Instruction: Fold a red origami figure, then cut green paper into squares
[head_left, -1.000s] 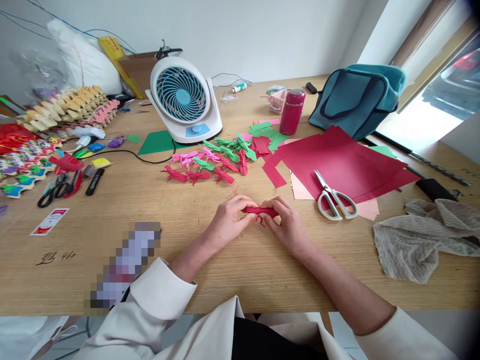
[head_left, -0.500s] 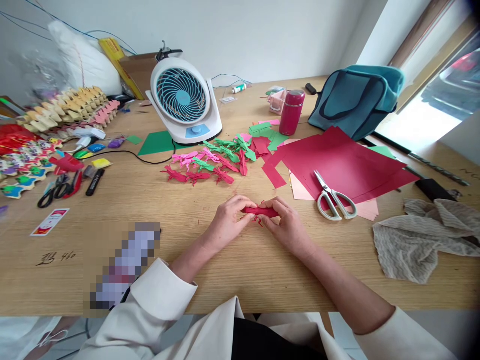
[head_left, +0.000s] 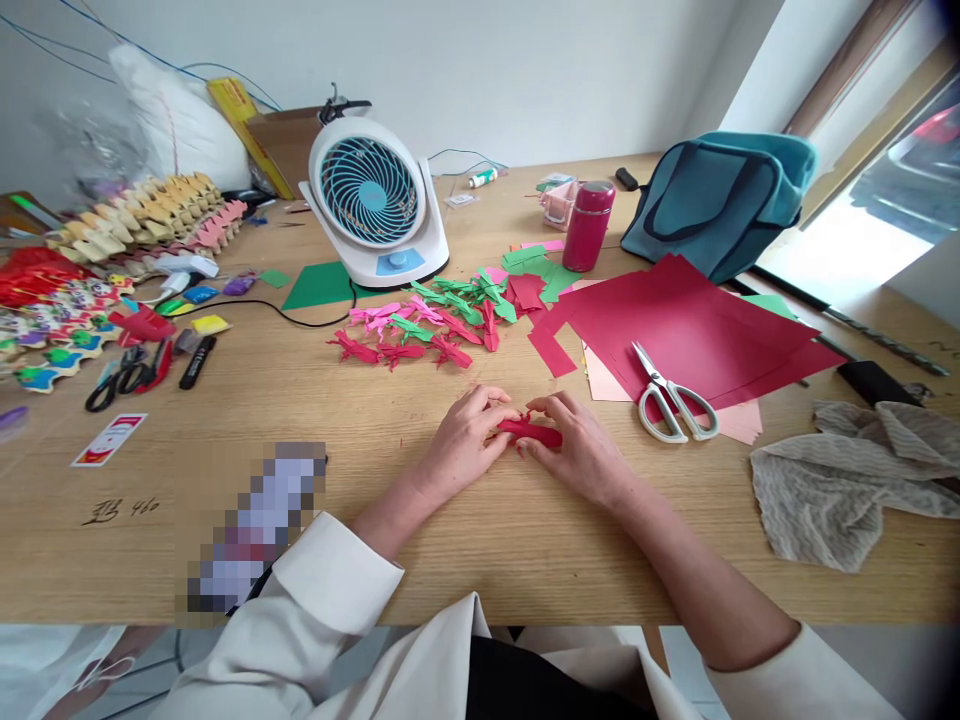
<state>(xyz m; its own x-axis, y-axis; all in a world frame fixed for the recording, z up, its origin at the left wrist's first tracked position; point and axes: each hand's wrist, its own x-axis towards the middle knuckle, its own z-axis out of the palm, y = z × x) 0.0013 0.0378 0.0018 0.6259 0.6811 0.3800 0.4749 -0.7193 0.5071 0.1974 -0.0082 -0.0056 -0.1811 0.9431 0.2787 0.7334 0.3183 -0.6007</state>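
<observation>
Between my two hands is a small folded piece of red paper (head_left: 531, 432) with thin cut strips sticking out at its edge. My left hand (head_left: 471, 432) pinches its left end. The fingers and thumb of my right hand (head_left: 577, 440) are closed on its right end. Just beyond the hands lies a group of folded paper figures, among them a red one (head_left: 450, 350), a green one (head_left: 409, 329) and a pink one (head_left: 375, 317). White-handled scissors (head_left: 667, 400) rest open to the right, partly on large red paper sheets (head_left: 697, 310).
A white fan (head_left: 373, 200) stands at the back, with a red flask (head_left: 589, 225) and a teal bag (head_left: 720, 205) to its right. A crumpled cloth (head_left: 832, 480) lies at the right. Black-handled scissors (head_left: 120, 380) and a marker (head_left: 197, 362) are at the left.
The folded red paper has turned a little between my fingers, and its cut strips now show above it rather than below. The whole view has shifted slightly.
</observation>
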